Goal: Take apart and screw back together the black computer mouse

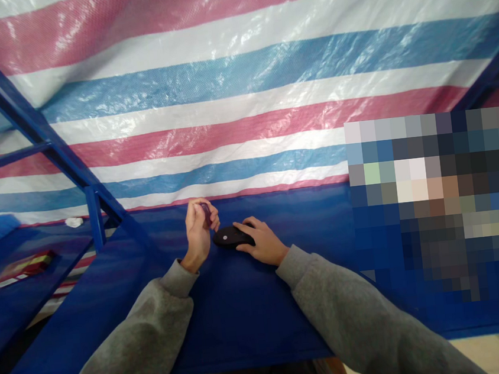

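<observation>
A black computer mouse with a small round light mark lies on the blue tabletop. My right hand is closed on the mouse's right end, thumb on the near side and fingers over the far side. Just left of the mouse, my left hand is raised with its fingers curled around a small dark purple piece. Most of that piece is hidden by the fingers, so its kind does not show. Grey sleeves cover both forearms.
Behind the tabletop hangs a striped plastic sheet. A blue metal post stands at the left. Beyond it, a red packet and a white crumpled piece lie on another blue surface. The right side is pixelated.
</observation>
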### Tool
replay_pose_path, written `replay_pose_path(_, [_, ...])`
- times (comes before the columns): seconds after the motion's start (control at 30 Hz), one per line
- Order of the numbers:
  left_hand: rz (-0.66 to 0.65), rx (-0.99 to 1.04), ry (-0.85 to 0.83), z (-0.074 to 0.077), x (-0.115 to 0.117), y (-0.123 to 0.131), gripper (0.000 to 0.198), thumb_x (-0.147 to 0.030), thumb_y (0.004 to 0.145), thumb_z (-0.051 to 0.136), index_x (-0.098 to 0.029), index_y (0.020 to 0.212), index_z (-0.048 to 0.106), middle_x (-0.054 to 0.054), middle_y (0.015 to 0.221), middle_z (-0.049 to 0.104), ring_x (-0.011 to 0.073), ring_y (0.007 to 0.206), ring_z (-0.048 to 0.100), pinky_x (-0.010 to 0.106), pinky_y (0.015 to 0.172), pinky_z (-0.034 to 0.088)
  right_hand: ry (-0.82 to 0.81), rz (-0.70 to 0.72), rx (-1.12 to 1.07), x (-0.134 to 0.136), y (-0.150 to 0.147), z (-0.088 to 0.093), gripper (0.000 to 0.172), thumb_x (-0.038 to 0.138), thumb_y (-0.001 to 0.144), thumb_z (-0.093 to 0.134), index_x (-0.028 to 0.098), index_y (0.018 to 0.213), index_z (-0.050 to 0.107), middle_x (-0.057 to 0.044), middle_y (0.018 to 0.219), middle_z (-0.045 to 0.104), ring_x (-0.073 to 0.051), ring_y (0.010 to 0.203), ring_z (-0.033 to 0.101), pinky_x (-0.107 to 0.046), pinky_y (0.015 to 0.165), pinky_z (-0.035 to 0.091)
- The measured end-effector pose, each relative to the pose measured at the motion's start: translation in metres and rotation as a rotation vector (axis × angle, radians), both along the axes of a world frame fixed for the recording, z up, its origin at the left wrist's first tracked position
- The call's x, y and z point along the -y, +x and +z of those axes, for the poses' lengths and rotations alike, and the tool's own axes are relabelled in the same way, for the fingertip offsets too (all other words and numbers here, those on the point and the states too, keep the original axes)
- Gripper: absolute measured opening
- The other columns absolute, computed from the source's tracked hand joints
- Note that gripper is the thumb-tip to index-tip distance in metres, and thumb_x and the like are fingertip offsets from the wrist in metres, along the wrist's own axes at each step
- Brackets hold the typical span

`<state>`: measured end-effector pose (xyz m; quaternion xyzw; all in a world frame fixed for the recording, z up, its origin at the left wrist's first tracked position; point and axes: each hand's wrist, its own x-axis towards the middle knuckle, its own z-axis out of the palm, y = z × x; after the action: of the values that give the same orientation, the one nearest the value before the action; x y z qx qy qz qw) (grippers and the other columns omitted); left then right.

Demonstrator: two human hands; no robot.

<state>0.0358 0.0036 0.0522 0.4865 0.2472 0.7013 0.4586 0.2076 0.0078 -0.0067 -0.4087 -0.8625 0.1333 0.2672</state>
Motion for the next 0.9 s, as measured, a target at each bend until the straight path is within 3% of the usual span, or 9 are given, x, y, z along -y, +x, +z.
replay_pose_path(0.23, [-0.019,0.04,-0.014,-0.0001,0.0005,0.0003,0.021,-0.042,0.088,0.054,-0.024,0.094,0.044,-0.007,0.06,0.04,0.0054,0.043,0.034,0.016,0.042,0.032,-0.002,0.001,0.004,-0.0001,0.0003,-0.0004,0.061,0.041,0.081,0.065,0.021,0.135,0.045,-0.01,0.12,0.05,-0.024,0.112,0.047,-0.039,0.096,0.039])
replay_pose_path(0.43, [-0.003,-0.011,-0.007,-0.0004,0.0008,0.0007,0.03,-0.048,0.088,0.05,-0.018,0.082,0.049,-0.004,0.059,0.041,0.0063,0.045,0.035,0.018,0.042,0.033,-0.001,0.005,0.002,-0.0003,-0.0004,0.0001,0.061,0.041,0.081,0.065,0.021,0.135,0.045,-0.01,0.119,0.05,-0.024,0.111,0.048,-0.04,0.096,0.039])
replay_pose_path(0.63, [-0.049,0.02,-0.004,-0.0005,0.0011,0.0004,0.019,-0.04,0.087,0.054,-0.024,0.092,0.044,-0.006,0.061,0.04,0.0052,0.044,0.034,0.015,0.043,0.03,-0.004,0.002,0.003,-0.0001,-0.0006,0.0009,0.06,0.041,0.081,0.064,0.021,0.135,0.045,-0.01,0.119,0.05,-0.024,0.111,0.048,-0.039,0.096,0.039])
replay_pose_path(0.8, [-0.011,-0.042,0.001,-0.0012,0.0001,0.0004,0.029,-0.046,0.088,0.05,-0.017,0.082,0.05,-0.003,0.06,0.041,0.0067,0.046,0.037,0.019,0.043,0.034,-0.005,0.0,0.0,0.0,-0.0006,0.0002,0.06,0.04,0.081,0.065,0.021,0.134,0.046,-0.01,0.12,0.05,-0.024,0.111,0.048,-0.039,0.097,0.039])
replay_pose_path(0.9, [-0.035,-0.006,-0.011,-0.0012,0.001,0.0001,0.026,-0.046,0.087,0.052,-0.02,0.09,0.049,-0.005,0.061,0.04,0.0061,0.045,0.035,0.017,0.043,0.033,-0.004,-0.002,0.0,0.0001,-0.0007,0.0001,0.06,0.04,0.081,0.065,0.022,0.135,0.045,-0.01,0.12,0.05,-0.024,0.111,0.048,-0.04,0.096,0.039])
